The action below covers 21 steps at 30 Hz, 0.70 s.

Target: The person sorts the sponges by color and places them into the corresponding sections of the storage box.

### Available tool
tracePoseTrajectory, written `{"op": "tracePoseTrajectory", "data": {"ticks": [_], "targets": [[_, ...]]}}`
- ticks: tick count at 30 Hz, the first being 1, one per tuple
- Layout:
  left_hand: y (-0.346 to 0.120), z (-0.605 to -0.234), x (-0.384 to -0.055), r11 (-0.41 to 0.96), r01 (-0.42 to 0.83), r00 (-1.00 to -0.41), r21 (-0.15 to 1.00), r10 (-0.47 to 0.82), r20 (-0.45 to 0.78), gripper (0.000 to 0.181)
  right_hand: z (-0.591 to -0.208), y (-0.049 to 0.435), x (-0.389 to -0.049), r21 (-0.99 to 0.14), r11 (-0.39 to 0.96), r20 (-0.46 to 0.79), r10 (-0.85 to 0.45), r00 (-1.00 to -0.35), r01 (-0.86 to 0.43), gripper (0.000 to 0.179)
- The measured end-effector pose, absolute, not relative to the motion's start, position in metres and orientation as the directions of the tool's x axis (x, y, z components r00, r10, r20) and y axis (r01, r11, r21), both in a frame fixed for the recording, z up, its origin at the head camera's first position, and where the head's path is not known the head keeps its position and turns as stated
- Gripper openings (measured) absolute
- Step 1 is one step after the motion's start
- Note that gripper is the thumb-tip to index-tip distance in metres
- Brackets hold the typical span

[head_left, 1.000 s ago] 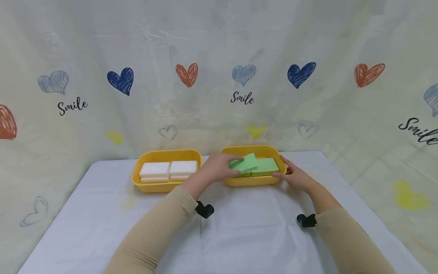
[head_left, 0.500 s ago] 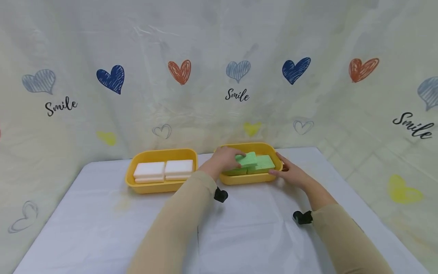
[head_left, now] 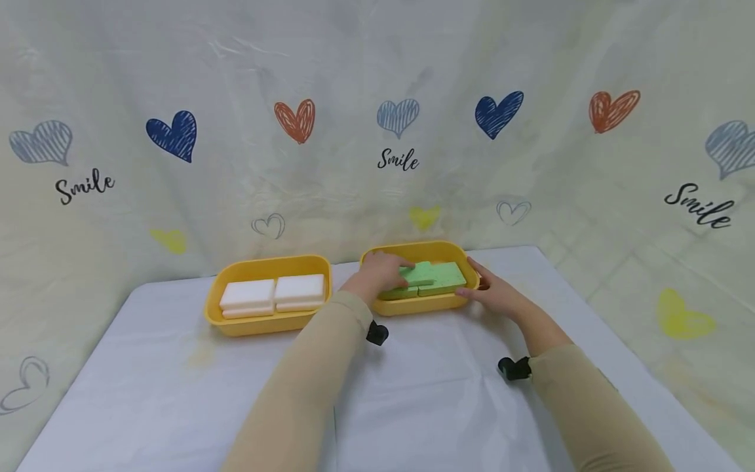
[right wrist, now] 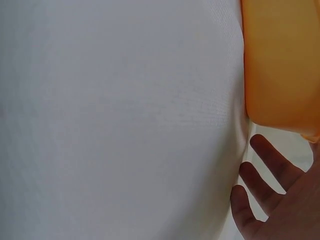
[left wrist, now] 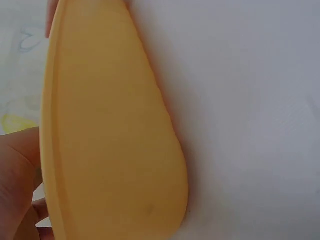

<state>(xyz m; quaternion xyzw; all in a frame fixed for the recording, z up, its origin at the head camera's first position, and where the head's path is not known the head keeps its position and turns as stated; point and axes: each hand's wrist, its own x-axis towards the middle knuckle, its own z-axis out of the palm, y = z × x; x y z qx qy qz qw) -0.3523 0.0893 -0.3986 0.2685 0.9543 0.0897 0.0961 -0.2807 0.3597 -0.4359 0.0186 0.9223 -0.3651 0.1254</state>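
Observation:
In the head view my left hand reaches over the left end of the right yellow tray. Between its thumb and fingers it pinches a light green sponge, whose left part is hidden by the hand. That sponge lies almost flat over other green sponges inside the tray. My right hand holds the tray's right end, thumb at the front and a finger farther back on the rim. The right wrist view shows its other fingers spread beneath the tray's corner. The left wrist view shows mostly the tray's outer wall.
Left of it stands a second yellow tray with white sponges stacked in two piles. Both trays sit near the back edge of a table with a white cover. Behind hangs a pale curtain printed with hearts.
The green sponge in my left hand has come down from a tilted pose to lie flatter on the others. My right hand keeps its place on the tray. The head view has shifted slightly.

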Motion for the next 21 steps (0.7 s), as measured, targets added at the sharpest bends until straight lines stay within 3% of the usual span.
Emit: {"op": "tracePoseTrajectory", "data": {"ticks": [14, 21], "targets": [[0.083, -0.393, -0.354, 0.817, 0.521, -0.829, 0.246, 0.554, -0.083, 0.055, -0.439, 0.364, -0.285, -0.666, 0.732, -0.276, -0.065, -0.959, 0.142, 0.101], [0.081, -0.393, -0.348, 0.787, 0.531, -0.819, 0.313, 0.572, -0.047, 0.055, -0.444, 0.372, -0.286, -0.65, 0.742, -0.285, -0.036, -0.958, 0.165, 0.102]]}}
